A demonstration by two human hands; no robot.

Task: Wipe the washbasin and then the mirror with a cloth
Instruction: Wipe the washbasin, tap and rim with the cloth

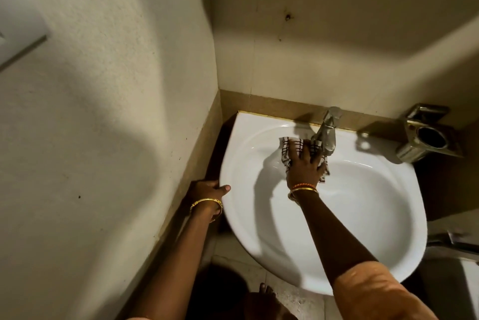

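Observation:
A white round washbasin (363, 216) is fixed in the corner of a tiled room. My right hand (304, 165) presses a white cloth with dark checks (287, 146) flat against the basin's back inner wall, just below the metal tap (327, 130). My left hand (207, 191) grips the basin's left rim, thumb on top. Both wrists wear gold bangles. No mirror is in view.
A metal holder (425, 135) is mounted on the wall to the right of the tap. A cream wall (116, 112) stands close on the left. Bare toes (267, 291) rest on the tiled floor below the basin. A white fixture edge (466, 280) shows at the lower right.

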